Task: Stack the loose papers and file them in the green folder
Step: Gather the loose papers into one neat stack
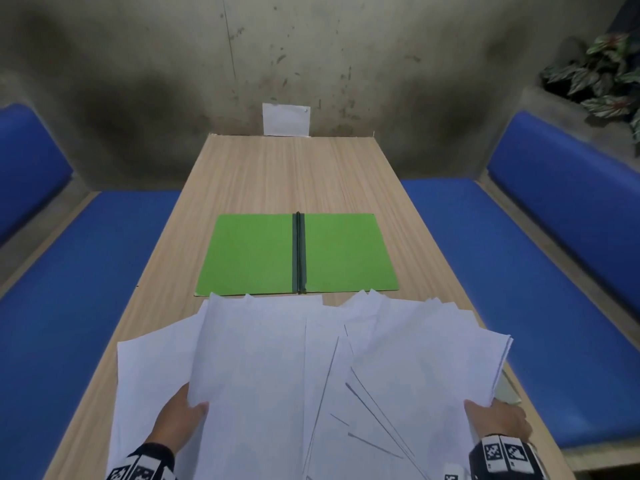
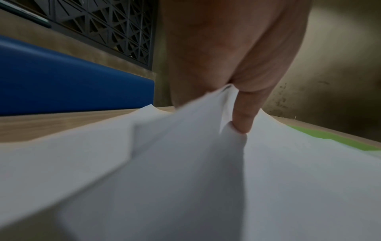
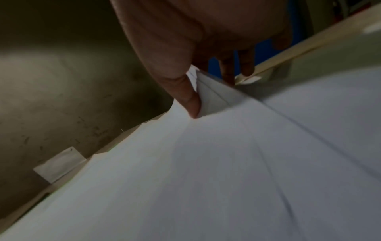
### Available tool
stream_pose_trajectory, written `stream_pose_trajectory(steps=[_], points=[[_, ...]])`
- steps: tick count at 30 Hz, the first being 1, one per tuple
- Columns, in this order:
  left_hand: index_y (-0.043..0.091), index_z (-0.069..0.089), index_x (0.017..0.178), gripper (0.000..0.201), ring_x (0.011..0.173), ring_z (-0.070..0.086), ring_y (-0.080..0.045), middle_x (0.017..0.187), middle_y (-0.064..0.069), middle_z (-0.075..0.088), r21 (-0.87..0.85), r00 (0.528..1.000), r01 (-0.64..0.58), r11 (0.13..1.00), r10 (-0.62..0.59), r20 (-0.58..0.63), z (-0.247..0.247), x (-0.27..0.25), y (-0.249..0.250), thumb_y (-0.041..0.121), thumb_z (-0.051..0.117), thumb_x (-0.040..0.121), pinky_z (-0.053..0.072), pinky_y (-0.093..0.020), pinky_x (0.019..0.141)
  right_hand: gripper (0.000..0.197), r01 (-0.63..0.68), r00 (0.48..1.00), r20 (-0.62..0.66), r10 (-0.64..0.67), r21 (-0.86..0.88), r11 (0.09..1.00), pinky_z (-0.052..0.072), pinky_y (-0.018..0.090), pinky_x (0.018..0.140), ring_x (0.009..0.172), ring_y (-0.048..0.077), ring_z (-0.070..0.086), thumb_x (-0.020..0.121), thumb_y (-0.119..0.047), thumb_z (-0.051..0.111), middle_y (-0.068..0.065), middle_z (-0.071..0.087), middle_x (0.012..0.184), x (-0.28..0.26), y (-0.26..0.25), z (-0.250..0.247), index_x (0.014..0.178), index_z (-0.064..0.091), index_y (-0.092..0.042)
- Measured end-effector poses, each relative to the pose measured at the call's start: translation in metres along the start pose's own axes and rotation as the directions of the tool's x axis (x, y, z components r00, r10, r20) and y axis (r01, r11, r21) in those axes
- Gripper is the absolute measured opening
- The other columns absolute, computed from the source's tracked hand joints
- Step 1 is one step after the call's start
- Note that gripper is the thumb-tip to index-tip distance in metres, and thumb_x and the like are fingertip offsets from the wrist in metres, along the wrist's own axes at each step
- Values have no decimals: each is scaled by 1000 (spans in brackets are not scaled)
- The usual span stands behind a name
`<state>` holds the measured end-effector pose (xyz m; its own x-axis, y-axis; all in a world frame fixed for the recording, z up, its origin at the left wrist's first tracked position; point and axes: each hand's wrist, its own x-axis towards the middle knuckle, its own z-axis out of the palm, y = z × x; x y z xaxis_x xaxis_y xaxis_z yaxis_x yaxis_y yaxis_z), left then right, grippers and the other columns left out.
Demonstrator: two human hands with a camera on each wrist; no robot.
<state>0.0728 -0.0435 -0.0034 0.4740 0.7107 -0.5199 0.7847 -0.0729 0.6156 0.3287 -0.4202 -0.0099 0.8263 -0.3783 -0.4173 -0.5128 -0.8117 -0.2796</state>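
A fanned spread of several white papers (image 1: pixel 311 368) fills the near end of the wooden table (image 1: pixel 270 174). My left hand (image 1: pixel 188 408) pinches the papers' left edge, thumb on top; the left wrist view shows the thumb (image 2: pixel 243 117) pressing the sheets (image 2: pixel 185 163). My right hand (image 1: pixel 491 417) pinches the right edge; in the right wrist view its thumb (image 3: pixel 189 101) lies on the papers (image 3: pixel 226 163), fingers underneath. The green folder (image 1: pixel 256 254) lies open and flat just beyond the papers, dark spine (image 1: pixel 298 252) in the middle.
Blue cushioned benches (image 1: pixel 69 289) (image 1: pixel 540 271) run along both sides of the table. A small white sheet (image 1: pixel 286 119) hangs on the stained wall at the table's far end. A leafy plant (image 1: pixel 602 74) sits on a ledge at the upper right.
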Motion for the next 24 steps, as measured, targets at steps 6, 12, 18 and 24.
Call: stream_pose_trajectory(steps=[6,12,18,24], points=[[4,45,135,43,114,52,-34,130,-19,56,32,1000,20,999,-20,6,6,0,2,7,48,92,39,-37,94,48,42,999,-21,-44,-109,993,38,35,99,114,32,47,80,-41,54,17,50,123,6,2,-11,117,62,-12],[5,45,135,43,105,51,-29,130,-19,56,32,1000,24,999,-24,1,8,-4,4,8,47,92,39,-36,92,36,62,992,-89,-87,-251,966,39,43,97,113,32,48,89,-31,47,15,47,121,2,1,-14,117,60,-12],[4,45,135,43,105,51,-30,130,-20,55,51,1000,31,998,-31,3,9,-6,7,7,47,92,38,-35,89,30,175,977,-83,-199,-230,957,48,36,87,104,34,55,90,-21,48,20,56,113,4,9,-8,105,64,-1],[5,44,136,44,116,51,-35,131,-20,55,57,999,33,998,-34,11,5,-10,9,8,47,92,39,-36,92,34,270,962,3,-272,123,955,42,35,84,100,34,57,84,-1,52,24,61,116,1,0,-32,117,56,0]])
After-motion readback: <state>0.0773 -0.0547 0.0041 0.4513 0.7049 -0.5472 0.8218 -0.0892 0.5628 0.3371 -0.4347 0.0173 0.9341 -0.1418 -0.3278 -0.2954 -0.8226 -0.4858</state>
